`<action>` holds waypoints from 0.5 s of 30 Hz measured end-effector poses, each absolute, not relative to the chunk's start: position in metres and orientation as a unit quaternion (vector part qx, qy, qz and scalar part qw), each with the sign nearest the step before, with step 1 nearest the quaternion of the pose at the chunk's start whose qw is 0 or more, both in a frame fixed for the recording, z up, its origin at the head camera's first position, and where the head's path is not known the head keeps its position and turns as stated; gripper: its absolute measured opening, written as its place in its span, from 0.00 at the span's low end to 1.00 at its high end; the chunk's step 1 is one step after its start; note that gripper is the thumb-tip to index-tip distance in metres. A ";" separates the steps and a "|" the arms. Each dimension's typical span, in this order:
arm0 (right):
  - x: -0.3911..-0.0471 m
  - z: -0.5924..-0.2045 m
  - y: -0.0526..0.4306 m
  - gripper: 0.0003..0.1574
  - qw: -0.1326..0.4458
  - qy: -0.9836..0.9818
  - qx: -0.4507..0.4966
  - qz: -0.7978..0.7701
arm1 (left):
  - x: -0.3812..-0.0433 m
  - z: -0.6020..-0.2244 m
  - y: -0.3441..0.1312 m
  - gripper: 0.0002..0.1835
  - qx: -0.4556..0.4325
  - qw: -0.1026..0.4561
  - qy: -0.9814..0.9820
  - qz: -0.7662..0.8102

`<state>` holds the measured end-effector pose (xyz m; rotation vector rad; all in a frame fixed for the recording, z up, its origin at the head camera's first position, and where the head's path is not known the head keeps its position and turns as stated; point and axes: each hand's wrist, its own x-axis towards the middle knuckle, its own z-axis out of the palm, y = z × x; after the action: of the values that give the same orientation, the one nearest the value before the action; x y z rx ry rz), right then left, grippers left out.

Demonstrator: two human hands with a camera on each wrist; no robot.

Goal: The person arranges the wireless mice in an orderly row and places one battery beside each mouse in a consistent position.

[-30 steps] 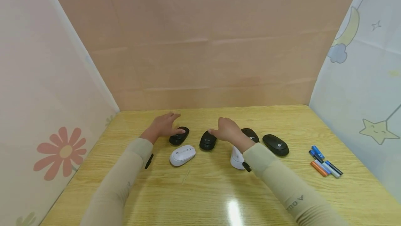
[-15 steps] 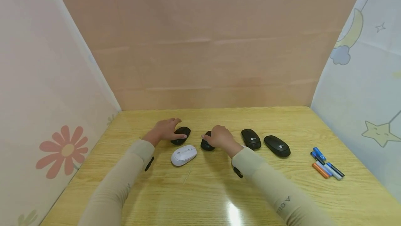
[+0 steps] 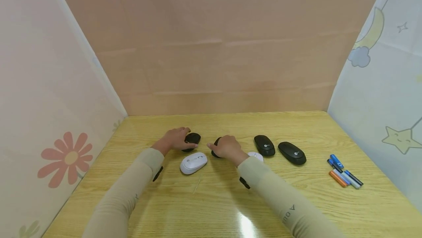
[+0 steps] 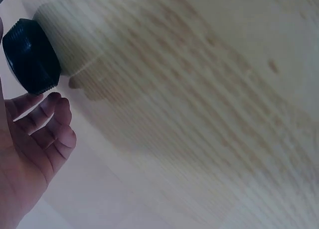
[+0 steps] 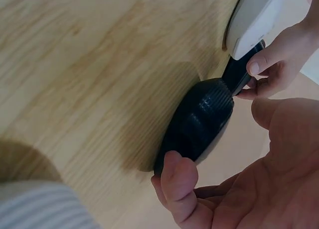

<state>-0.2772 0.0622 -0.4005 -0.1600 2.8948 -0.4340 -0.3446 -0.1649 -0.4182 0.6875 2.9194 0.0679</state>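
Note:
In the head view my left hand (image 3: pixel 176 138) is at a black computer mouse (image 3: pixel 194 138), covering its left side. The left wrist view shows loosely bent fingers beside that mouse (image 4: pixel 31 55), near its edge. My right hand (image 3: pixel 227 147) reaches over a second black mouse (image 3: pixel 215 144), mostly hidden under it. In the right wrist view, the right fingertips meet one end of this mouse (image 5: pixel 197 122), while the thumb (image 5: pixel 261 112) stays apart. A white mouse (image 3: pixel 193 163) lies in front, between the hands. Another white mouse (image 3: pixel 256 156) is partly hidden behind the right wrist.
Two more black mice, one (image 3: pixel 264 145) beside the other (image 3: pixel 292 153), lie right of the right hand. Several markers (image 3: pixel 344 174) are grouped farther right on the wooden table (image 3: pixel 211 208). Patterned side walls and a plain back panel (image 3: pixel 211 47) enclose the table.
My right hand has moved left and lower over the black mouse, uncovering a black mouse on its right. The left hand has shifted slightly down toward its mouse.

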 end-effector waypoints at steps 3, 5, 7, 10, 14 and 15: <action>-0.278 -0.403 0.059 0.44 0.107 0.983 -0.041 -0.142 | -0.345 -0.420 -0.164 0.50 0.229 0.075 0.970 0.029; -0.278 -0.404 0.058 0.45 0.106 0.984 -0.032 -0.142 | -0.345 -0.421 -0.163 0.50 0.231 0.075 0.970 0.031; -0.278 -0.406 0.057 0.46 0.103 0.984 -0.028 -0.139 | -0.345 -0.421 -0.162 0.49 0.232 0.076 0.969 0.033; -0.277 -0.406 0.055 0.47 0.101 0.985 -0.024 -0.136 | -0.345 -0.422 -0.160 0.49 0.232 0.077 0.969 0.033; -0.278 -0.408 0.053 0.47 0.097 0.987 -0.022 -0.123 | -0.346 -0.422 -0.159 0.49 0.229 0.080 0.970 0.030; -0.278 -0.408 0.053 0.46 0.096 0.988 -0.022 -0.122 | -0.346 -0.423 -0.159 0.49 0.229 0.080 0.970 0.030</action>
<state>-0.2784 0.0529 -0.4084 -0.0638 2.9256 -0.3604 -0.3459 -0.1589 -0.4226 0.6837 2.9008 0.0886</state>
